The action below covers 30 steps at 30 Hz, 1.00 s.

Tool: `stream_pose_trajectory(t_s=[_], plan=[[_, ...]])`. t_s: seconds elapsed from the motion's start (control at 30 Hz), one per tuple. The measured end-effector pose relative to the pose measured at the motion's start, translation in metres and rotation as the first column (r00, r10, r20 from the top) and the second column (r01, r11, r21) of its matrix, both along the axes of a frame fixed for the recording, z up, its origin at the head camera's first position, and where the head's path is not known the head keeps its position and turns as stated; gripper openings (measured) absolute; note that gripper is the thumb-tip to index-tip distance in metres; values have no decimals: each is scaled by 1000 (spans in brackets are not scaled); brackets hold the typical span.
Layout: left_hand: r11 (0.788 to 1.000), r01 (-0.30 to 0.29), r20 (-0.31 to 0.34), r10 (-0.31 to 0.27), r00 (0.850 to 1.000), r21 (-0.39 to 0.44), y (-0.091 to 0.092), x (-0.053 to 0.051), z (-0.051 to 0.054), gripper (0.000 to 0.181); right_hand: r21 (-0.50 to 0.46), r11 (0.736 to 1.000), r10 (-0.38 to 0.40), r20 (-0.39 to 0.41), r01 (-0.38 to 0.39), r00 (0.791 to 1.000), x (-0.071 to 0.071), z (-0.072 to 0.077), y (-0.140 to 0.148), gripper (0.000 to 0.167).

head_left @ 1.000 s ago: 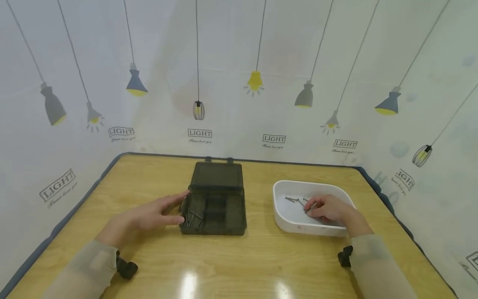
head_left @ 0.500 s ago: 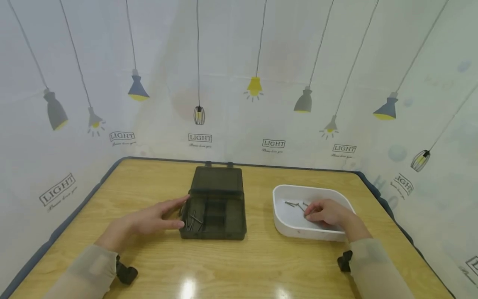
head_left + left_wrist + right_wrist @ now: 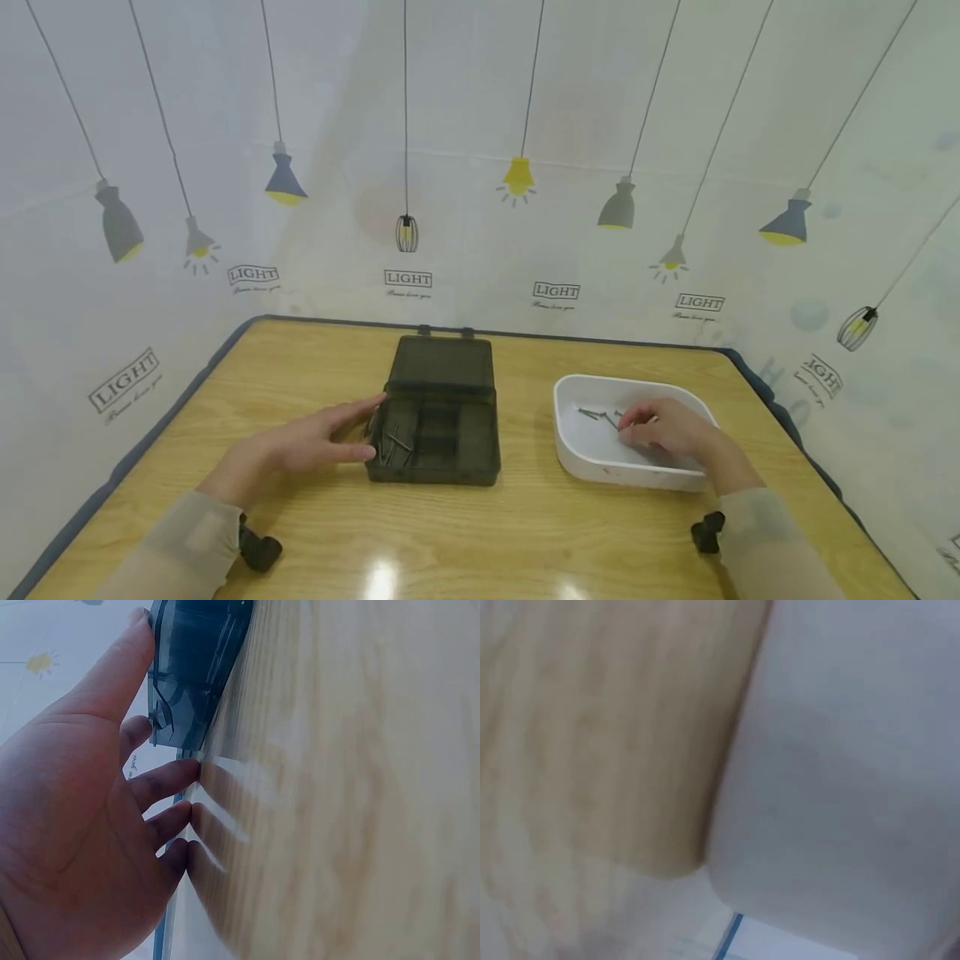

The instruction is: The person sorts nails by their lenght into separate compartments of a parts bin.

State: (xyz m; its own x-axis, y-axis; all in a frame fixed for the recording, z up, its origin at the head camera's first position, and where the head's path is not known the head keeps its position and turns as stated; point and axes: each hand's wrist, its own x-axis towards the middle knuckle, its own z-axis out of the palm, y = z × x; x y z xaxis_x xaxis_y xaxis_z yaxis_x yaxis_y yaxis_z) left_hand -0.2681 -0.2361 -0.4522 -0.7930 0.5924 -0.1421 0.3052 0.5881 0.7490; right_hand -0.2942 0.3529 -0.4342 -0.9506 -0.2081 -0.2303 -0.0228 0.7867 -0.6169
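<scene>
A dark translucent compartment box (image 3: 480,475) stands with its lid (image 3: 442,360) tipped back; several screws (image 3: 396,443) lie in its left compartment. My left hand (image 3: 311,442) rests at the box's left side, thumb and index finger spread and touching its edge. In the left wrist view the palm (image 3: 67,817) faces the camera, the other fingers loosely bent near the tabletop. My right hand (image 3: 667,429) reaches inside a white tray (image 3: 630,477), thumb and index finger pinching the near end of a screw (image 3: 609,421). The right wrist view shows the tray's outer wall (image 3: 840,772), not the fingers.
More loose screws (image 3: 588,413) lie in the tray left of my right hand. The wooden table (image 3: 450,542) has a dark blue edge at the back and sides. A cloth (image 3: 480,200) printed with lamps hangs around it.
The head view has shifted slightly. Both hands keep nearly the same places, the left at the box and the right fingers at the screws in the tray.
</scene>
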Motion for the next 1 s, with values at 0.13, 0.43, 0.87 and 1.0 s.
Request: stream_pose_trajectory(t_s=[0.13,0.43,0.87,1.0], plan=[[1000,-3,5,3,1000,0,0,0,-2,93,-47,999,-4,-69,1,998,4,13,-4,21],[1000,-2,1,2,1000,0,0,0,-4,92,-230,972,16,-106,-40,994,21,33,-36,37],[1000,-16,14,16,1000,5,1,2,1,91,-356,927,64,-164,-119,984,30,43,-100,29],[1000,-18,14,18,1000,0,0,3,2,91,-372,916,97,-167,-154,981,29,46,-122,26]])
